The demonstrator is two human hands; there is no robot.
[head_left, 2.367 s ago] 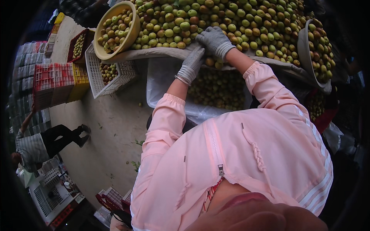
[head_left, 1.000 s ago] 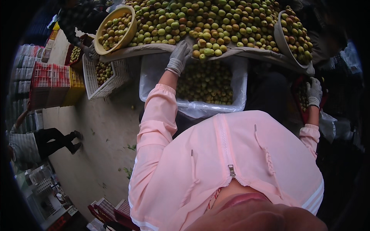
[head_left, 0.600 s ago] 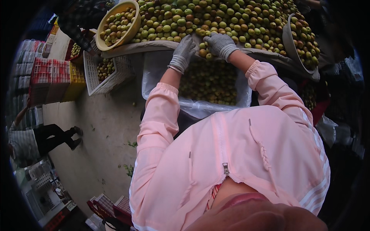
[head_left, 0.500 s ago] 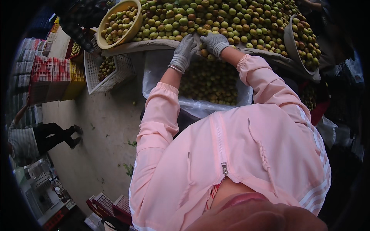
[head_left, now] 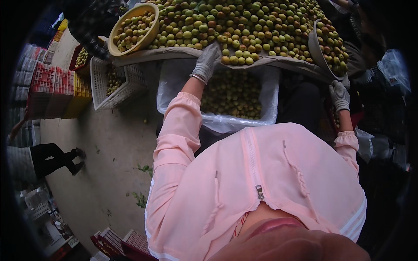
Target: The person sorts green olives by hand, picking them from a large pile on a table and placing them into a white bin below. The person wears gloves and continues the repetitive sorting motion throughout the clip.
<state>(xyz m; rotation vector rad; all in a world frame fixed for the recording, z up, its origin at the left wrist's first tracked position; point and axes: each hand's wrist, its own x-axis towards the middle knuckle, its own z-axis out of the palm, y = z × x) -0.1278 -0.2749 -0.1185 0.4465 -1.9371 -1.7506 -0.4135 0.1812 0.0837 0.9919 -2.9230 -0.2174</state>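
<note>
Many round green and reddish fruits, jujubes by their look, lie heaped on a cloth-edged table in front of me. My left hand, in a grey glove, rests at the table's cloth edge, fingers stretched out beside the nearest fruits. Far to the right, my right hand, gloved alike, is low beside the bottom of a tilted basin of fruit. Its fingers are mostly hidden, so I cannot see whether it holds anything. Below the table edge stands a white bin lined with clear plastic, partly filled with the same fruits.
A yellow basin of fruit sits at the table's left end. Beneath it stands a white crate holding fruit. Stacked red crates and a yellow one are farther left, near another person. Dark red crates lie lower left.
My right hand has left the fruits beside my left hand and swung far right, down by the tilted basin. My left hand stays near the table edge.
</note>
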